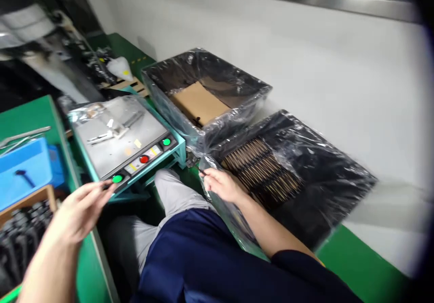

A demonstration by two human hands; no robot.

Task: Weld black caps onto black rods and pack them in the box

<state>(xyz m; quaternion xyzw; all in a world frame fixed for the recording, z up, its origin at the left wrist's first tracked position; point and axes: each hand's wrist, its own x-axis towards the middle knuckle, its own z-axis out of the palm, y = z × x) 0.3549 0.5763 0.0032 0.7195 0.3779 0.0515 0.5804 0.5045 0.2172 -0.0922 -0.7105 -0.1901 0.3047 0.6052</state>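
My left hand is closed in a pinch on a small black part, just in front of the green button on the machine's front panel. My right hand pinches a small dark piece, too small to tell its kind, at the near edge of a plastic-lined bin. Rows of thin brown-and-black pieces lie in that bin. Between the hands stands the machine, with a flat metal top, a metal fixture and a red button.
A second lined bin holds a cardboard sheet. At left on the green table are a blue tray and a box of black parts. A white wall rises behind the bins.
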